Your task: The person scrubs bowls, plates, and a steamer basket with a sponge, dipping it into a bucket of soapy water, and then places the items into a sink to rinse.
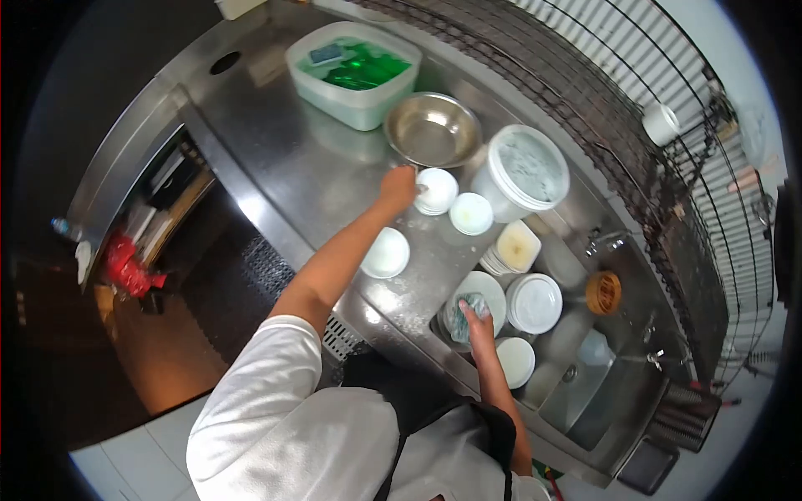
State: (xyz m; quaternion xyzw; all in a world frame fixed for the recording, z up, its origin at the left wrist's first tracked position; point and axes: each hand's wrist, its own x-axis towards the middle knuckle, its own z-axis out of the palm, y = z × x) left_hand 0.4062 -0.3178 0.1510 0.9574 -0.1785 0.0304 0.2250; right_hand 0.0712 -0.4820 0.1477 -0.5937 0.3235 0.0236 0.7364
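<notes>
My left hand (400,186) is closed at the edge of a white bowl (437,194) on top of a small stack, its fingertips over the rim. A second white bowl (471,215) stands just right of it, and another white bowl (386,254) sits nearer me on the steel counter. My right hand (478,324) grips a grey-green scrubber (468,311), wet-looking and bunched up, above white plates (491,286) in the sink. Part of the scrubber is covered by my fingers.
A tub of green liquid (305,82), a steel basin (459,147) and a white bucket (493,188) line the back. Stacked white dishes (535,304), yellowish containers (520,246) and an orange-brown round item (603,292) are around the sink. A wire rack (618,42) borders the right.
</notes>
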